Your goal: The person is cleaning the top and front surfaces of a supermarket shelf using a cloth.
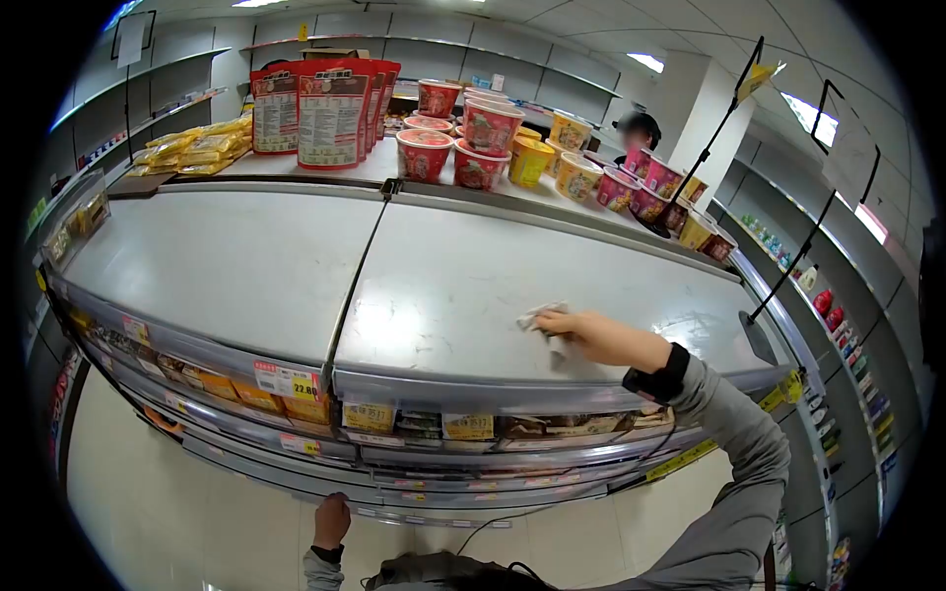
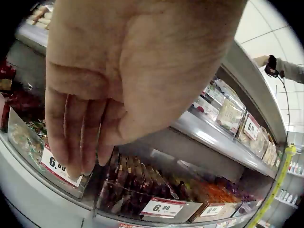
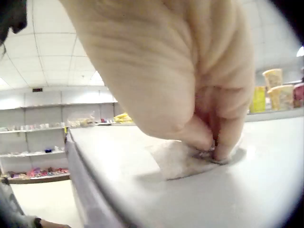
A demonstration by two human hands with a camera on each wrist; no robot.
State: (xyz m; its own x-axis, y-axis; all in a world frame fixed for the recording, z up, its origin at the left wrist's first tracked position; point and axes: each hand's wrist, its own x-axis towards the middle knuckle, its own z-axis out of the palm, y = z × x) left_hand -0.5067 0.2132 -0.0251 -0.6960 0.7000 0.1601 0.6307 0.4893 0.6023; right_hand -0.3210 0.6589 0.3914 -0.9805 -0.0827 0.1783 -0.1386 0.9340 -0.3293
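Observation:
On the right half of the white shelf top (image 1: 434, 286), my right hand (image 1: 601, 338) pinches a crumpled pale cloth (image 1: 557, 351) and presses it to the surface. The right wrist view shows the fingers of the right hand (image 3: 190, 95) curled onto the cloth (image 3: 178, 161), which lies partly spread beside them. My left hand (image 1: 332, 520) hangs low in front of the lower shelves, holding nothing. In the left wrist view the left hand (image 2: 109, 80) has its fingers loosely extended, in front of packaged goods and a price tag (image 2: 59, 166).
Behind the surface stand red pouches (image 1: 330, 113), cup tubs (image 1: 426, 156) and yellow packets (image 1: 202, 148). A black sign stand (image 1: 757, 335) is at the right end. A clear box (image 1: 79, 222) sits at the left end. Another person (image 1: 639, 133) is beyond the tubs.

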